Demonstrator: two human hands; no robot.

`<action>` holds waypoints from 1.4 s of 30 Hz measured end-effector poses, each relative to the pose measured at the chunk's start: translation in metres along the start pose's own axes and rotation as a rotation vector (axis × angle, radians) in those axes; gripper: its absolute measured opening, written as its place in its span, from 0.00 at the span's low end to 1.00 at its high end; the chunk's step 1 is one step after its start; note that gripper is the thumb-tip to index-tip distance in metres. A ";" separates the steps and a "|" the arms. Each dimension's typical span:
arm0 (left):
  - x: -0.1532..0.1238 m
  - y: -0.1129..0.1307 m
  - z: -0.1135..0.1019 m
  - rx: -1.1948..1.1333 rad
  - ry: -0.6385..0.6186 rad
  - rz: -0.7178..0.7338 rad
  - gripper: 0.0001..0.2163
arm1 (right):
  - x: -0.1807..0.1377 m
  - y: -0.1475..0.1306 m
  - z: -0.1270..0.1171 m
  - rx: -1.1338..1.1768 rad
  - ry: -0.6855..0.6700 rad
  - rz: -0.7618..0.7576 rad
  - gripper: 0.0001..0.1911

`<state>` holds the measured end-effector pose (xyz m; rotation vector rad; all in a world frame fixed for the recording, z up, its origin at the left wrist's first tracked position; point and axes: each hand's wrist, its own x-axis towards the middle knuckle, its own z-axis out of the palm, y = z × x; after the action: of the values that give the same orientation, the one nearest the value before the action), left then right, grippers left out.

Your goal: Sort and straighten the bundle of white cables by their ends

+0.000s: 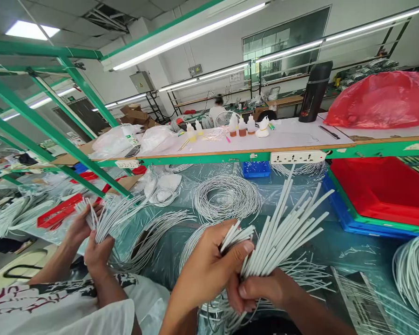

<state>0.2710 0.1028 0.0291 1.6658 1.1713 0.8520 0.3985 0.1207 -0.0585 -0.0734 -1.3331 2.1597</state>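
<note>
Both hands are clamped on one bundle of white cable pieces (282, 232) low in the middle of the view, above the surface (335, 246). The right hand (265, 291) wraps the bundle's lower end, fingers closed round it; the left hand (209, 265) grips just above, thumb pressed across the strands, with a few shorter ends poking out past its fingers. The free ends fan up and to the right.

The pieces look light and springy, stiff enough to stand out straight yet smooth-sheathed, so they could slip lengthwise against one another. The best hold seems to be low, where they are gathered tight; nearer the tips they splay and would spread.

To the left, a co-worker's hands (91, 242) hold a similar bunch (108, 216). Coils (226, 197) of the same white cable lie on plastic sheeting further back, a red tray (387, 190) sits nested in a blue one at right, and small bottles (242, 125) stand on the shelf (300, 139) above.

The bundle's bottom end is hidden inside the right hand, so whether the ends are flush cannot be told. The loose strands beneath the hands tangle into a blur, and the right-edge coil is cut off
</note>
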 end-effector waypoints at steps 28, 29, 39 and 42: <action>0.007 -0.002 0.013 -0.276 0.202 0.015 0.10 | -0.015 0.011 -0.011 0.148 -0.272 0.044 0.11; 0.007 0.000 0.018 -0.242 0.188 0.009 0.11 | -0.012 0.010 -0.010 0.147 -0.306 0.060 0.10; 0.000 0.008 0.028 -0.210 0.191 0.013 0.10 | -0.012 0.008 -0.016 0.126 -0.388 0.078 0.10; -0.002 0.008 0.033 -0.260 0.279 0.022 0.12 | -0.012 0.006 -0.016 0.119 -0.306 0.066 0.10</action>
<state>0.3022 0.0908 0.0250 1.3800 1.1710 1.2261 0.4114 0.1255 -0.0750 0.2740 -1.3785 2.3719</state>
